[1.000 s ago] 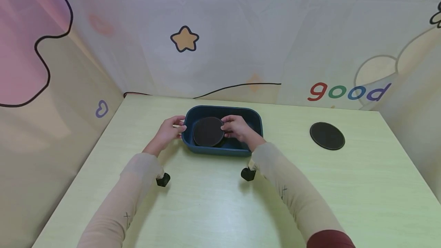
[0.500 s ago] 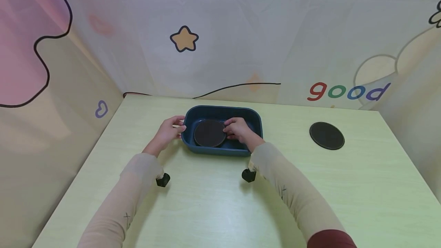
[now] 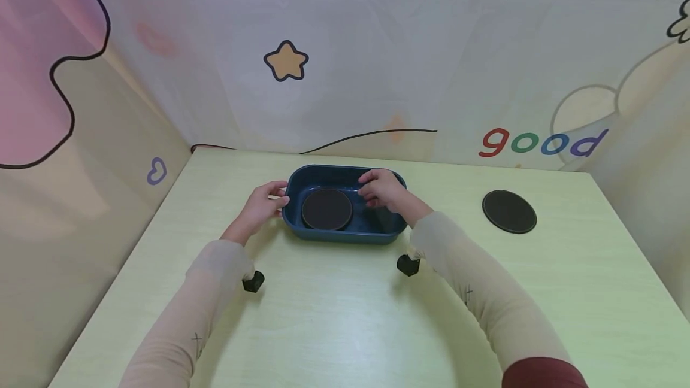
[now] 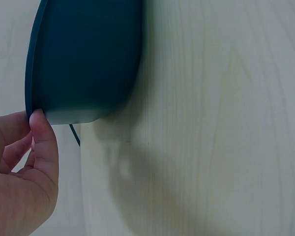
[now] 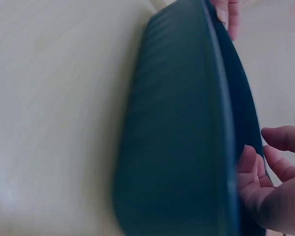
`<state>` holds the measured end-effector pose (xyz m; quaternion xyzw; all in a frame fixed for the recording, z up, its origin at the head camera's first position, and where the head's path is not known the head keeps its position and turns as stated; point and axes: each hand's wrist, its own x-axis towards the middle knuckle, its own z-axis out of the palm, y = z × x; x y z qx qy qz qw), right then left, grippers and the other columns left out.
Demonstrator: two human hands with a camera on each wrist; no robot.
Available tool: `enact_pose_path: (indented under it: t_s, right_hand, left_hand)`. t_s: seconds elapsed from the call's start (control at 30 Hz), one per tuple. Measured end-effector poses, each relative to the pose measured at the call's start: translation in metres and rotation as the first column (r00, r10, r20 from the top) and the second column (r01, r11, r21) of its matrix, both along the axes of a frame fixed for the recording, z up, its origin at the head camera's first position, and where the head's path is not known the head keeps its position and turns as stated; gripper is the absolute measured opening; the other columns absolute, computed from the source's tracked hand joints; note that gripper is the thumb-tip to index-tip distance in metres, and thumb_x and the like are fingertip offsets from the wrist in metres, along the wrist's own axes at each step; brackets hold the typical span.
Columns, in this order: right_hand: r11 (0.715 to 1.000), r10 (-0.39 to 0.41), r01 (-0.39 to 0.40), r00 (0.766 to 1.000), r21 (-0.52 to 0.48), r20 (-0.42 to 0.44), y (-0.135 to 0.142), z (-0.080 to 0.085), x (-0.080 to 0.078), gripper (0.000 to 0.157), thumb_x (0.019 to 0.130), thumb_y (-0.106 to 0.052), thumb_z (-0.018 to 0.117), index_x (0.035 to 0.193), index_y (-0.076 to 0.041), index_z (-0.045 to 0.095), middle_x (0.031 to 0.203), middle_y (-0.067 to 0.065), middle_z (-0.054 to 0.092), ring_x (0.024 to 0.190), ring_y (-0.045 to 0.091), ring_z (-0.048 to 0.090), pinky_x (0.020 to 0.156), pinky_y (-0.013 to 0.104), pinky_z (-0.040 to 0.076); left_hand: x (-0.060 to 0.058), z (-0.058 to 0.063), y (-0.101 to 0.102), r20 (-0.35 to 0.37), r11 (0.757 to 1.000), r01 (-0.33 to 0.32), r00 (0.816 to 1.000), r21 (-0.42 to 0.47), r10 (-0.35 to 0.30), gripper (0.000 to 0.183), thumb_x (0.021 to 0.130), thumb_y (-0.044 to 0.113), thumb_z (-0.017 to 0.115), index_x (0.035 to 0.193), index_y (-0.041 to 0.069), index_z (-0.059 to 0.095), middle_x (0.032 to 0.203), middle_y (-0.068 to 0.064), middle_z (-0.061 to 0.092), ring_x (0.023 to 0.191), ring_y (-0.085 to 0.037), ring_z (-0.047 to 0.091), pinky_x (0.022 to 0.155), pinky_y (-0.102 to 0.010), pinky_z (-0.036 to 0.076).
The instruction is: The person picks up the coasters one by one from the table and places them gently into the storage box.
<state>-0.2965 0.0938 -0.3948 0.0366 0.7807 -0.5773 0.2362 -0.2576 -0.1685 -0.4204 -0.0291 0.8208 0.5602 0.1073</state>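
Drawn off the disc towards two o'clock, the right hand hangs loose and bare, while the left hand pinches the tray at nine o'clock, seemingly steadying it, disc inside left of centre, towards nine.

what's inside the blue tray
A black disc lies in the tray, nearer its left end. The right hand hides part of its right side; what's under the disc is covered.
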Motion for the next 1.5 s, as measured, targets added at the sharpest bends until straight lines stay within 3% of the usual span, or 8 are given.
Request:
enact_pose_path:
  t_s: [0.37, 0.7, 1.07, 1.5]
  right_hand:
    - [0.986, 0.165, -0.163, 0.984, 0.042, -0.059, 0.038, 0.02, 0.001, 0.04, 0.085, -0.004, 0.05, 0.122, 0.005, 0.04, 0.087, 0.004, 0.053, 0.09, 0.027, 0.05, 0.068, 0.029, 0.049]
    - [0.978, 0.197, -0.192, 0.978, 0.077, -0.065, 0.078, 0.031, 0.004, 0.034, 0.087, -0.008, 0.051, 0.118, 0.002, 0.04, 0.088, 0.004, 0.048, 0.076, 0.017, 0.049, 0.068, 0.028, 0.047]
    - [0.986, 0.154, -0.148, 0.985, 0.08, -0.074, 0.13, 0.038, 0.005, 0.031, 0.088, -0.014, 0.053, 0.114, -0.004, 0.041, 0.09, 0.004, 0.05, 0.079, 0.018, 0.051, 0.081, 0.036, 0.047]
    - [0.994, 0.078, -0.072, 0.995, 0.087, -0.066, 0.19, 0.035, 0.012, 0.029, 0.088, -0.022, 0.054, 0.112, -0.01, 0.042, 0.094, 0.002, 0.05, 0.081, 0.015, 0.052, 0.075, 0.027, 0.049]
  left_hand:
    - [0.0, -0.001, 0.0, 0.015, 1.0, -0.003, 1.0, -0.013, 0.003, 0.043, 0.09, 0.007, 0.049, 0.132, 0.006, 0.039, 0.111, -0.015, 0.044, 0.08, -0.016, 0.046, 0.059, -0.016, 0.047]
    - [-0.001, -0.003, 0.0, 0.015, 1.0, -0.006, 1.0, -0.013, 0.006, 0.042, 0.09, 0.007, 0.049, 0.131, 0.006, 0.04, 0.11, -0.015, 0.044, 0.078, -0.015, 0.047, 0.058, -0.016, 0.046]
    - [0.0, -0.001, 0.001, 0.009, 1.0, -0.004, 1.0, -0.015, 0.004, 0.042, 0.09, 0.006, 0.048, 0.131, 0.005, 0.04, 0.11, -0.015, 0.044, 0.075, -0.014, 0.047, 0.058, -0.016, 0.047]
    - [-0.001, -0.002, 0.001, -0.003, 1.0, -0.005, 1.0, -0.018, 0.005, 0.042, 0.089, 0.005, 0.049, 0.13, 0.004, 0.041, 0.109, -0.015, 0.045, 0.072, -0.011, 0.047, 0.056, -0.017, 0.047]
